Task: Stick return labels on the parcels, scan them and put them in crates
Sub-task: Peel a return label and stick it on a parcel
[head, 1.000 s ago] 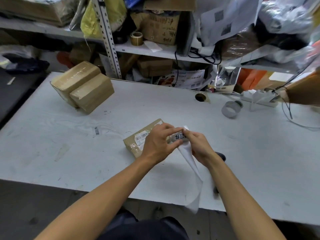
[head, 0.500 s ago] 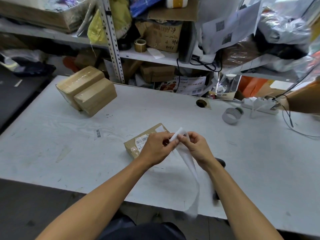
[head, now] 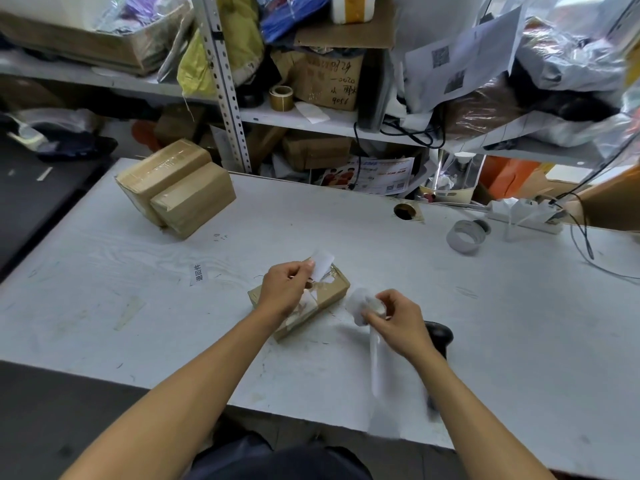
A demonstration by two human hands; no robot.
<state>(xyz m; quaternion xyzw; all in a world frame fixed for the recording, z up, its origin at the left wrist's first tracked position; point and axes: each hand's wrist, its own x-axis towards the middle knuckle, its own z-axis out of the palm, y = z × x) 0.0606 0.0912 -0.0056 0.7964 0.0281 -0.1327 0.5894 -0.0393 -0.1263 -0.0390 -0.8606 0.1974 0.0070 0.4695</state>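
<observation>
The white table lies bare right of my hands. My left hand pinches a label above the parcel; my right hand, beside it, grips the backing strip.

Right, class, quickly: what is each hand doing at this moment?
Left hand: pinches a peeled white label above the small parcel.
Right hand: grips the label backing strip.

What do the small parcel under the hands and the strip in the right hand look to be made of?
Parcel: brown cardboard wrapped in clear glossy tape, judging by the shiny wrinkled patches on top. Strip gripped by the right hand: thin, translucent white, hanging limp, so probably waxy label backing paper, though blur leaves that open. The label pinched by the left hand looks like matte white paper.
</observation>
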